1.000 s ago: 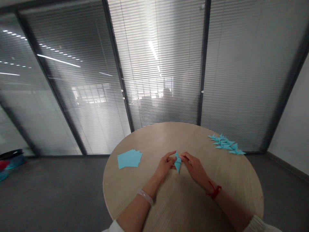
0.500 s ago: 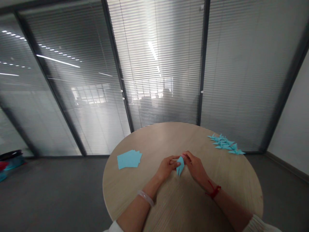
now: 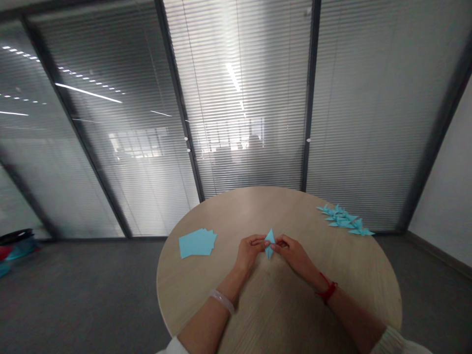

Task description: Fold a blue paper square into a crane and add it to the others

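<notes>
Paper [image 3: 270,237], blue and folded into a slim, pointed diamond, is pointing one tip toward the blinds [image 3: 254,73] over the central part of the round wooden counter [image 3: 254,206]. The left hand [image 3: 249,251] is pinching its left side between thumb and fingers, and the right hand [image 3: 294,252] is gripping its right side. The view is not showing whether its near end is touching the counter. Off to the left, flat blue sheets [image 3: 198,243] are lying in an uneven, overlapping stack. Near the counter's far right edge, blue folded figures [image 3: 344,220] with pointed tips are crowding together. A pale bracelet [image 3: 222,301] is circling the left wrist [image 3: 238,276], a red bracelet [image 3: 327,293] the right.
</notes>
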Motion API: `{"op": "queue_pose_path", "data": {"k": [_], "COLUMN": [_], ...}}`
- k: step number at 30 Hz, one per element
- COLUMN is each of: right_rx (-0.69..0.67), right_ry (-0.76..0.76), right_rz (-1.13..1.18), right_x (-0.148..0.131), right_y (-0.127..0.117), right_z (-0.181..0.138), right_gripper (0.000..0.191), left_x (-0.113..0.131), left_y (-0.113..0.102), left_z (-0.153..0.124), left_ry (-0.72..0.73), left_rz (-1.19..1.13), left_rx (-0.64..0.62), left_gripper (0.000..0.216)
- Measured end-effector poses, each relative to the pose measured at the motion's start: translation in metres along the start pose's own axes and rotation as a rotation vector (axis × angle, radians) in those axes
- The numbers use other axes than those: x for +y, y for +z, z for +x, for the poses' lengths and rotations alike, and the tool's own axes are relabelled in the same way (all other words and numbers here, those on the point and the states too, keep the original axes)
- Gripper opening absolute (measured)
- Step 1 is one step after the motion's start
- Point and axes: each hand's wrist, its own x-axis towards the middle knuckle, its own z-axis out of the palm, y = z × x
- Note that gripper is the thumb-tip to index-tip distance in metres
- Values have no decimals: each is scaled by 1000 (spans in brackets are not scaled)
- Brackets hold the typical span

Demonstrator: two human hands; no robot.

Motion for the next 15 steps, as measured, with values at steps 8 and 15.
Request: {"op": "queue_pose_path", "data": {"k": [8, 15], "right_rx": [15, 36], "right_ry": [30, 101], "right_rz": [111, 193], "right_x": [-3, -1], "right_y": [-3, -3], "right_z": [0, 2], "right_gripper": [30, 30], "left_x": [-2, 2], "left_y": [0, 3], "left_z": [0, -3], "left_ry": [-14, -64], "left_rz": [11, -25], "left_rx": [20, 40], "left_gripper": [36, 38]}}
